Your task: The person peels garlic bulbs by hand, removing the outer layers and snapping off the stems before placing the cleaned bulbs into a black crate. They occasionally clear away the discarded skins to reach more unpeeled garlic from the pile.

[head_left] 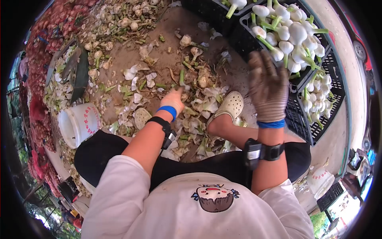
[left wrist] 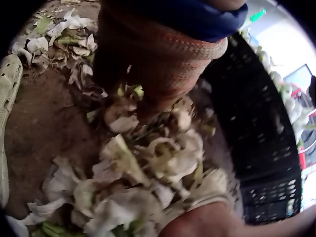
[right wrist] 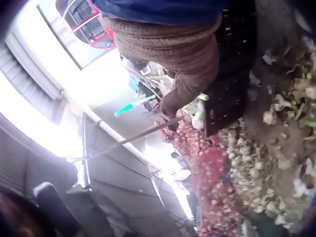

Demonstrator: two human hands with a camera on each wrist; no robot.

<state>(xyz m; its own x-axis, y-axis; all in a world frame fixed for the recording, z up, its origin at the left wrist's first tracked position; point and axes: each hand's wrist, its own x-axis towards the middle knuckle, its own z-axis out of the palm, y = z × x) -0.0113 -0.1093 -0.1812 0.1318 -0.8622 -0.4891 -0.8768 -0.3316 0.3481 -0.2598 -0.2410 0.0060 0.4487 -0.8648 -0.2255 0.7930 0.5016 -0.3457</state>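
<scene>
My left hand [head_left: 174,102], in a knit glove with a blue band at the cuff, reaches down into garlic scraps on the ground. Its fingertips are right at a short green garlic stem [head_left: 182,76]; I cannot tell whether they pinch it. In the left wrist view the glove [left wrist: 168,69] hides most of what lies under the fingers, beside pale garlic husks [left wrist: 123,212]. My right hand [head_left: 268,85], in a soiled brown glove, is held with fingers extended at the edge of a black crate [head_left: 242,38] heaped with white garlic bulbs [head_left: 297,34]. No tool shows in it.
A second black crate [head_left: 332,63] of trimmed garlic stands at the right. Red net sacks [head_left: 41,40] line the left, with a white bucket [head_left: 79,124] nearby. Untrimmed garlic bulbs [head_left: 123,22] lie heaped ahead. A clog-shod foot [head_left: 230,106] rests among the husks.
</scene>
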